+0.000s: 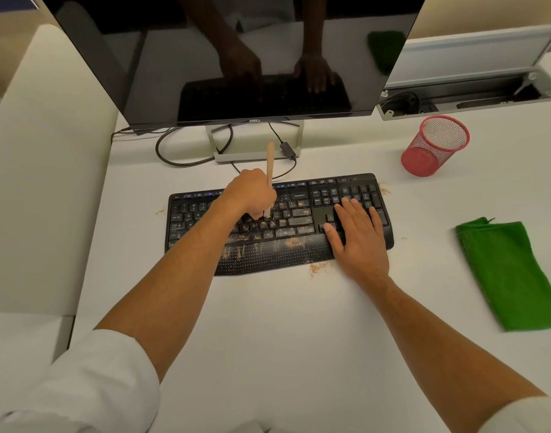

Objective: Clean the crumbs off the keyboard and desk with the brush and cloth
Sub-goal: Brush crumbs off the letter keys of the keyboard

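We count one black keyboard (302, 214) lying across the middle of the white desk (268, 323), one brush (270, 165), one green cloth (511, 273), one red mesh pen cup (433, 146) and one Dell monitor (236, 57) on a silver stand (255, 156) at the far side; two hands are at work. Our left hand (250, 195) is curled round the brush's pale wooden handle, which rises upright above the knuckles; the bristle end comes down on the middle letter keys, though the fist hides most of it. Our right hand (357, 235) lies flat with fingers spread and straight, pressing on the right end of the keyboard near the number pad, gripping nothing. Crumbs (294, 243) are scattered over the middle keys and the dotted palm rest; we make out four small patches on the desk as well, one just beside the near edge of the keyboard, one off its left end, one by its far right corner, and a few specks near its right end. The cloth lies folded on the desk to the right, well apart from the keyboard; the pen cup stands far right, tilted in this wide view, and we see nothing inside it through the mesh. Two dark cables (174, 151) loop behind the keyboard near the stand.
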`<state>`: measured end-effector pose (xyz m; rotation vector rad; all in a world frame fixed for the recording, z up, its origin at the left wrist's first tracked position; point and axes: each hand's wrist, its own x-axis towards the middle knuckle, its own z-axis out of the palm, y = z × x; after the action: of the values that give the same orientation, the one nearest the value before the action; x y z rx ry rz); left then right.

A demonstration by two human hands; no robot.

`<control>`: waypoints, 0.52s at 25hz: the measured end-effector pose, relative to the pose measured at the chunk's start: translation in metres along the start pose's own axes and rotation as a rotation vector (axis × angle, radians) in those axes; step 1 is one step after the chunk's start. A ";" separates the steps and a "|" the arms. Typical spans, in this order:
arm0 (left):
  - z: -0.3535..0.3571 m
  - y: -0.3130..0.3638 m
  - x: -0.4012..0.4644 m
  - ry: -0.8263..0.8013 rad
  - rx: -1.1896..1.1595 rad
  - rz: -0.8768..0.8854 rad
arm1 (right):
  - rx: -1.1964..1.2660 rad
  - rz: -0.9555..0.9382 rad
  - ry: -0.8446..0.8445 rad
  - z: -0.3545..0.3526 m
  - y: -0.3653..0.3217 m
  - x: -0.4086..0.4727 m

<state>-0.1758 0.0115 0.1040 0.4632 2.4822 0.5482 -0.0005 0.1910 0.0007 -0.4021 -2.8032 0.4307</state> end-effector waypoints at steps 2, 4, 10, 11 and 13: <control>-0.005 0.002 -0.002 -0.049 -0.026 -0.028 | 0.005 0.000 -0.005 0.000 0.001 0.000; -0.004 0.003 -0.001 0.070 -0.010 0.014 | 0.001 -0.002 -0.004 0.000 0.000 0.000; 0.007 -0.003 0.001 0.195 -0.009 0.050 | 0.004 -0.003 -0.003 0.000 0.000 0.000; 0.005 -0.002 0.000 0.086 0.002 0.020 | 0.003 -0.003 -0.002 0.000 0.000 -0.001; -0.003 -0.001 0.000 -0.072 -0.032 -0.029 | 0.002 -0.003 0.002 0.000 0.000 0.000</control>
<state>-0.1778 0.0103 0.1054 0.4262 2.4044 0.5488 -0.0001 0.1912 0.0007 -0.3973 -2.8008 0.4318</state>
